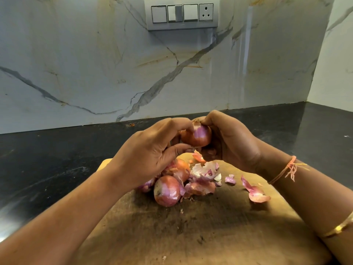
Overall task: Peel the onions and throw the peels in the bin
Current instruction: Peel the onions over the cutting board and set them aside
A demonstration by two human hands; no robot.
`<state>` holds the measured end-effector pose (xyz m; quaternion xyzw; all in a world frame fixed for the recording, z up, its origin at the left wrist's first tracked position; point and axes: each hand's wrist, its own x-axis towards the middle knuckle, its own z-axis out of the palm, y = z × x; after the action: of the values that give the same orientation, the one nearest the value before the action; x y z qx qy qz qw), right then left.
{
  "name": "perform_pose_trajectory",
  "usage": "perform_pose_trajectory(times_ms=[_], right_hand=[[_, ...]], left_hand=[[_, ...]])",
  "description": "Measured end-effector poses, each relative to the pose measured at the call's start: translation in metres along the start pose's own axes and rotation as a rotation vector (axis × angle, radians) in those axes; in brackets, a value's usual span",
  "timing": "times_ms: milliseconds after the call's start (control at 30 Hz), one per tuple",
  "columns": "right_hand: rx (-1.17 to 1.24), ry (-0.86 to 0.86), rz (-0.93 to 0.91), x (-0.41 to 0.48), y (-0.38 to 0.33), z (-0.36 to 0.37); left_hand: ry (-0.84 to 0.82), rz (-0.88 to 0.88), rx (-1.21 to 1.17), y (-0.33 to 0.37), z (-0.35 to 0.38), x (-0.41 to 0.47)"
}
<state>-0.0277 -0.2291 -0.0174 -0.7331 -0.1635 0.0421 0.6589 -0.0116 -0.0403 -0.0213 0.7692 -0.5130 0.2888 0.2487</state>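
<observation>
Onion in hand (196,135): being held up above the cutting board (210,236) between both hands, with some papery skin off and purple flesh showing.
Left grip (152,150): fingers and thumb are curling round the onion's left side, steadying it.
Right grip (233,144): cupping the same onion from the right, fingertips pinching at its top, apparently lifting skin.
Handling: the bulb is looking firm, light and round, and is probably slick where bared. The skin is thin, brittle and coming away in flakes. Holding round the body and pulling from the neck end seems best.
Remaining onions (167,191): lying clustered on the board under the left hand, skins mostly on.
Loose peels (203,173): lying heaped just beside them, one larger piece (256,194) lying apart to the right.
Worktop (47,165): dark polished stone, carrying the board.
Room: a marble wall (95,64) is rising behind, bearing a switch panel (181,13). No bin is showing.
</observation>
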Motion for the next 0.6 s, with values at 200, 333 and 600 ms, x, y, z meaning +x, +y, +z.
perform_pose_trajectory(times_ms=[200,333,600], right_hand=[[-0.076,0.012,0.019,0.0003,-0.0006,0.0004],[-0.006,0.012,0.019,-0.0014,-0.0036,0.0021],[-0.042,0.037,0.012,-0.0017,-0.0022,0.0021]], left_hand=[[-0.032,0.007,0.005,-0.001,0.0024,0.0],[0.012,0.001,0.014,-0.0032,0.003,-0.0004],[-0.011,0.015,0.032,-0.0009,0.0006,-0.0005]])
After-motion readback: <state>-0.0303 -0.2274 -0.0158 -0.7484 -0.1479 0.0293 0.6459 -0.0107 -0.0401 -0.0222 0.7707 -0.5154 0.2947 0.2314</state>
